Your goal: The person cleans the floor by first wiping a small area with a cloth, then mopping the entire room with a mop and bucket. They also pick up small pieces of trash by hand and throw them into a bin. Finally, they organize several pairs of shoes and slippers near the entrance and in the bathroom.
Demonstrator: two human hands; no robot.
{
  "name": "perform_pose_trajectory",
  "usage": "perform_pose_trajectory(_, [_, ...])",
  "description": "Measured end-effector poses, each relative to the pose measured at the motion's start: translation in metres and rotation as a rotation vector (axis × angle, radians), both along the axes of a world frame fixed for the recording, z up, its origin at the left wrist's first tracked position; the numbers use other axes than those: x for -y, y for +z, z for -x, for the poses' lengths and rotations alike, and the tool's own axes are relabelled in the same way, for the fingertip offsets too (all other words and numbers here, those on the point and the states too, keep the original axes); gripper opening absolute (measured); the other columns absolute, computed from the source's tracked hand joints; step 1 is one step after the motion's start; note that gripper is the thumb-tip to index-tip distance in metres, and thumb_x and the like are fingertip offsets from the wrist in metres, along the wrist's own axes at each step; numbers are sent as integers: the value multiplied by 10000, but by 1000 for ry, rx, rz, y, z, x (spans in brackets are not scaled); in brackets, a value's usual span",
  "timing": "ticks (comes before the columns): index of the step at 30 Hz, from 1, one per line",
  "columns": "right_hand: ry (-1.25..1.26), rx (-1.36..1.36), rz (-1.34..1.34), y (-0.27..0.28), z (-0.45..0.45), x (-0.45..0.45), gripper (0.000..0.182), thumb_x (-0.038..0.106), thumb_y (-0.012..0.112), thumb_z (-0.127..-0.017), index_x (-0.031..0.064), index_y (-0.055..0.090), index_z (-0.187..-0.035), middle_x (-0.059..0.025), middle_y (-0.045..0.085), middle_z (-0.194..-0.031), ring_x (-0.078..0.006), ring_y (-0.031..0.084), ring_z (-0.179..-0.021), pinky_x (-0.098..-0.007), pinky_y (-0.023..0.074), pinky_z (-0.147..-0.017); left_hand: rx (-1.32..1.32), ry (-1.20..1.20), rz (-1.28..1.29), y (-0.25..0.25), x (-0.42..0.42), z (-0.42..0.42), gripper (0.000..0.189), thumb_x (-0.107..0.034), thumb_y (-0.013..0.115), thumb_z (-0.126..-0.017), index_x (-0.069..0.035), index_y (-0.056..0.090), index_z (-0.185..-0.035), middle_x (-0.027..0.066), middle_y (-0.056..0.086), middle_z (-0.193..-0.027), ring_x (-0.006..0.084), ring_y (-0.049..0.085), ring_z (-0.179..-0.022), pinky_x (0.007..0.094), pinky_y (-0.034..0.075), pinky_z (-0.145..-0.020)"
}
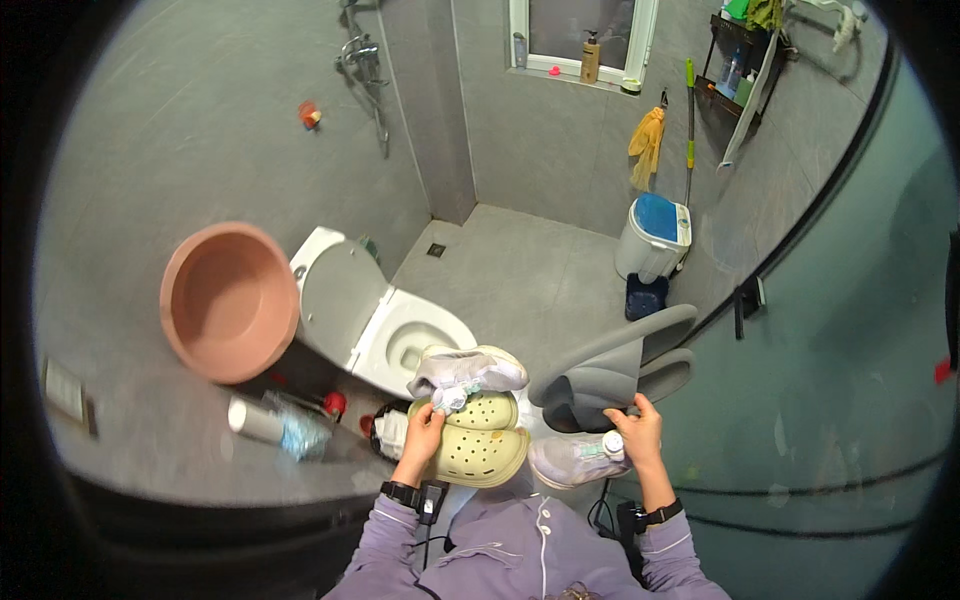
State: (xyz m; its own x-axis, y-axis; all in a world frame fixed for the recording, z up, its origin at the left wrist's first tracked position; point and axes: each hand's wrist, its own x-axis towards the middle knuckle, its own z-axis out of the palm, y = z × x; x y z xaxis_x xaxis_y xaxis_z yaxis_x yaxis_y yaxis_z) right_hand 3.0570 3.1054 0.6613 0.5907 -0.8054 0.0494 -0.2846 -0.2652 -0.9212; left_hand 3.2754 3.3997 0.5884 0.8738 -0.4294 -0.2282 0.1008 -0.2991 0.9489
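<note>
My left hand (424, 437) grips a pair of pale yellow-green perforated clogs (480, 457) by the heel end. A whitish sneaker (472, 369) with a round lace dial lies against the upper clog, near my fingertips; whether I grip it too is hard to tell. My right hand (639, 433) pinches a pair of grey slippers (600, 379), their soles angled up to the right. Just under it is a second whitish sneaker (574, 459), its dial beside my palm; what supports this shoe is hidden.
Ahead to the left stands a toilet (409, 334) with its lid up. A pink basin (229, 300) is by the left wall, above a paper roll (255, 418). A small blue-lidded washer (654, 232) stands beyond the slippers. Frosted glass (817, 405) runs along my right.
</note>
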Motion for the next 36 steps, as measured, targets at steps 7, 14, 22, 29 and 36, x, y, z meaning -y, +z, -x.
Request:
perform_pose_trajectory(7, [-112, -64, -49, 12, -99, 135, 336, 131, 762, -671, -31, 598, -915, -4, 544, -593, -26, 392, -479, -209, 346, -449, -67, 61, 46, -5, 121, -126, 234, -134, 491, -898, 17, 562, -1063, 5, 588, -913, 74, 498, -815, 217, 405, -730])
perform_pose_trajectory(14, [-94, -105, -40, 6, -204, 267, 284, 98, 710, -727, -34, 582, -942, -57, 625, -831, -94, 522, -742, -239, 436, -668, -90, 91, 67, -12, 218, -239, 259, -145, 490, -903, 14, 556, -1097, 25, 605, -962, 81, 524, -850, 224, 418, -754])
perform_pose_trajectory(22, [18, -93, 21, -53, -343, 410, 358, 179, 738, -701, -38, 578, -936, -75, 598, -739, -145, 507, -670, -275, 419, -623, 102, 200, -216, -21, 295, -328, 283, -170, 533, -867, 35, 564, -1060, 81, 622, -841, 126, 556, -758, 255, 439, -687])
perform_pose_trajectory(29, [93, -98, -135, -124, -462, 508, 297, 155, 712, -744, -16, 469, -764, -18, 478, -675, -108, 407, -638, -269, 367, -581, 162, 180, -382, -61, 378, -392, 297, -252, 557, -839, -32, 598, -1034, 203, 627, -868, 328, 609, -797, 369, 467, -724])
perform_pose_trajectory(36, [40, -114, -213, -177, -579, 565, 275, 106, 695, -777, 6, 441, -753, 16, 445, -692, -77, 399, -636, -250, 347, -549, -32, -24, -460, -121, 468, -507, 284, -254, 552, -837, -77, 605, -1053, 184, 625, -890, 335, 598, -835, 397, 461, -737])
